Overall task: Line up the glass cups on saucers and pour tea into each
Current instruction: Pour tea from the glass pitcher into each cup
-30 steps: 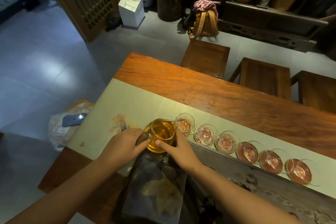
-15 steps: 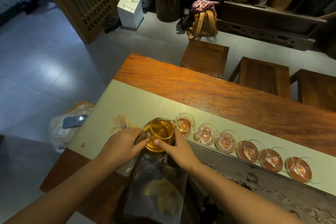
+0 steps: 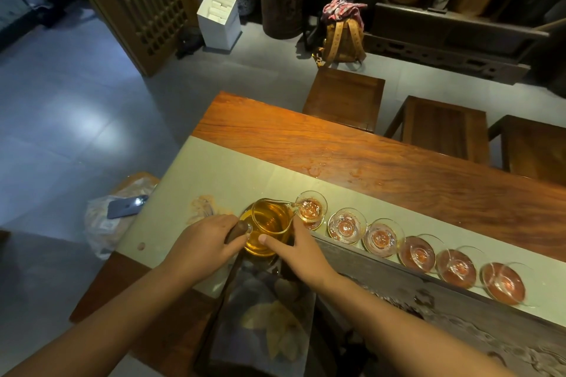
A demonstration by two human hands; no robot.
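The left hand (image 3: 203,243) gripped the handle of the glass pitcher (image 3: 269,222), tipped over the first cup (image 3: 311,210) on the counter (image 3: 382,162); the right hand (image 3: 301,252) pressed its fingers to the pitcher's side.

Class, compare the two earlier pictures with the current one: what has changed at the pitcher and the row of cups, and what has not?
Very little. The left hand keeps its grip on the glass pitcher by the handle, spout at the leftmost cup, which shows some amber tea; the right hand still steadies the pitcher's side. The other five cups on saucers have not moved.
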